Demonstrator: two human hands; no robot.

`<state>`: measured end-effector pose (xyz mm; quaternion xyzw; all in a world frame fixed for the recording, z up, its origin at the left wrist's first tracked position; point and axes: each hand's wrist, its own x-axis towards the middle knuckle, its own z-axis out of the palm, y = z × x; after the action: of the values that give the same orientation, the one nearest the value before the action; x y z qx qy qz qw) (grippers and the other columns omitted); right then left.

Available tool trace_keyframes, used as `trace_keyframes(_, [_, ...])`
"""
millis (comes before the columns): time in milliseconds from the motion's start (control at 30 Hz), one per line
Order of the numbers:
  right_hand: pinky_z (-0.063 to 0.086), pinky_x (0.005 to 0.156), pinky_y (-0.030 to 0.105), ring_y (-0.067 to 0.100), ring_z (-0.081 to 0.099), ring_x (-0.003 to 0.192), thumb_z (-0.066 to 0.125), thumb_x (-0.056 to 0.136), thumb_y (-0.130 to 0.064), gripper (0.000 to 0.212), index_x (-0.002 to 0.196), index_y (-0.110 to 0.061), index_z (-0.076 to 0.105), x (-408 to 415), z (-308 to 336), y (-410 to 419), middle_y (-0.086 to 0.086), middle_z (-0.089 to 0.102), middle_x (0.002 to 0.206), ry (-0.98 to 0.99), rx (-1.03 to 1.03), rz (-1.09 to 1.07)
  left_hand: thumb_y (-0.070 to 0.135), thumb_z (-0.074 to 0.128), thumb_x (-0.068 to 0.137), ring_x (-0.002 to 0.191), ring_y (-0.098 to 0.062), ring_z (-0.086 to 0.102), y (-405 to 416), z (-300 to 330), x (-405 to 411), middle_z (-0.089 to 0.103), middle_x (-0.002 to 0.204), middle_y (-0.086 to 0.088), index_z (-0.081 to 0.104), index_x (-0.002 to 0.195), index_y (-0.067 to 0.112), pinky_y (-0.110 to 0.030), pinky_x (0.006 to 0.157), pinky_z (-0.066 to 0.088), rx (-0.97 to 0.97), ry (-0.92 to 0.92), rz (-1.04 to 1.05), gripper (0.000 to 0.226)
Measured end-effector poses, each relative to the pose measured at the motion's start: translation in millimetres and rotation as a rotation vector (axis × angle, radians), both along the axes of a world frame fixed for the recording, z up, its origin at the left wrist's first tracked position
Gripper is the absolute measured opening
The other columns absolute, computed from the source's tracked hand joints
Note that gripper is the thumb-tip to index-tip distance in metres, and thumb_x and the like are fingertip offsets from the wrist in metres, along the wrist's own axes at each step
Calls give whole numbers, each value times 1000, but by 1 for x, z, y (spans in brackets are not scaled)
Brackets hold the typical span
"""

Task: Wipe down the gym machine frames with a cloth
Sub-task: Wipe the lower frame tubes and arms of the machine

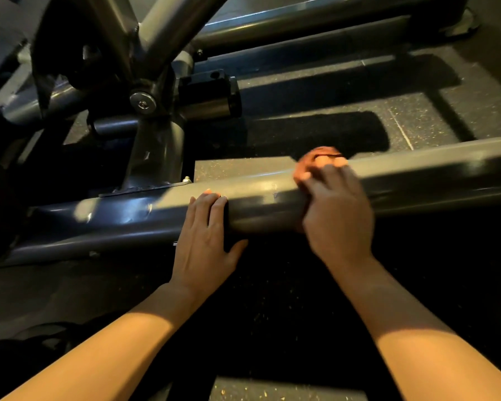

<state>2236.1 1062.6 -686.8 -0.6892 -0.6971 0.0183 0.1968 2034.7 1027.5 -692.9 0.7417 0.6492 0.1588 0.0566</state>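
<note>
A thick grey frame tube [261, 204] of the gym machine runs low across the view from left to right. My left hand [206, 241] rests flat on its near side with the fingers straight and the thumb spread. My right hand [336, 209] grips an orange-brown cloth [313, 163] and presses it on top of the tube; the hand is motion-blurred. Most of the cloth is hidden under the fingers.
An upright post [156, 151] with a bolted pivot [142, 101] rises from the tube at the left. A second grey tube [301, 24] lies farther back. Speckled black rubber flooring [417, 120] lies between and around the tubes.
</note>
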Motion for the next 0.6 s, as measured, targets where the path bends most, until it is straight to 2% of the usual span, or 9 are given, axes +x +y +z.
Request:
trace_keyframes(67, [34, 112, 49, 35, 36, 134, 46, 82, -9, 47, 125, -13, 64, 3, 3, -5, 9, 50, 141, 37, -5, -169, 30, 80, 71, 136, -26, 29, -1, -1, -1, 35, 143, -10, 40, 139, 7, -52, 114, 30, -7, -7, -8, 83])
trace_keyframes(100, [33, 112, 50, 35, 36, 135, 45, 80, -10, 49, 126, -12, 63, -8, 4, -7, 10, 50, 142, 46, 0, -180, 31, 80, 72, 137, -26, 27, -2, -1, -2, 34, 143, -9, 38, 140, 7, -51, 115, 28, -13, 2, -6, 84])
trace_keyframes(200, [28, 114, 49, 34, 36, 136, 42, 79, -14, 53, 128, -12, 61, -56, 4, -16, 9, 50, 142, 46, 6, 69, 32, 78, 73, 138, -25, 25, -2, -1, -1, 32, 146, -8, 36, 143, 7, -49, 116, 29, -22, 43, 8, 86])
trace_keyframes(267, [32, 113, 50, 34, 40, 135, 48, 79, -15, 48, 124, -13, 65, -74, 0, -20, 9, 54, 140, 38, 24, 252, 32, 76, 76, 140, -24, 25, -2, -1, 0, 31, 148, -8, 33, 145, 9, -49, 115, 30, -26, 41, 21, 85])
trace_keyframes(333, [39, 108, 48, 33, 46, 130, 58, 78, -13, 43, 120, -15, 68, -62, -1, -15, 8, 58, 135, 30, 55, 307, 31, 77, 76, 141, -23, 23, -3, -1, 0, 30, 149, -7, 31, 147, 10, -47, 117, 26, -36, 32, 20, 86])
trace_keyframes(433, [38, 106, 47, 34, 46, 127, 56, 79, -10, 43, 120, -15, 69, -19, -3, -6, 9, 56, 136, 28, 49, 123, 27, 79, 75, 141, -21, 18, -5, -1, -1, 28, 150, -7, 30, 147, 10, -39, 119, 17, -28, -6, 2, 89])
trace_keyframes(533, [32, 113, 50, 35, 36, 135, 49, 82, -8, 45, 123, -12, 65, -7, 4, -7, 10, 50, 142, 89, 11, -133, 25, 79, 76, 142, -21, 14, -9, -3, 1, 25, 153, -8, 26, 149, 7, -40, 117, 16, -27, -29, -3, 92])
trace_keyframes(600, [30, 114, 49, 34, 36, 135, 45, 80, -10, 48, 124, -11, 64, -31, 5, -12, 9, 50, 142, 68, 28, -63, 24, 81, 73, 141, -25, 15, -9, -8, 3, 28, 152, -15, 27, 148, 2, -45, 117, 18, -10, 31, 10, 95])
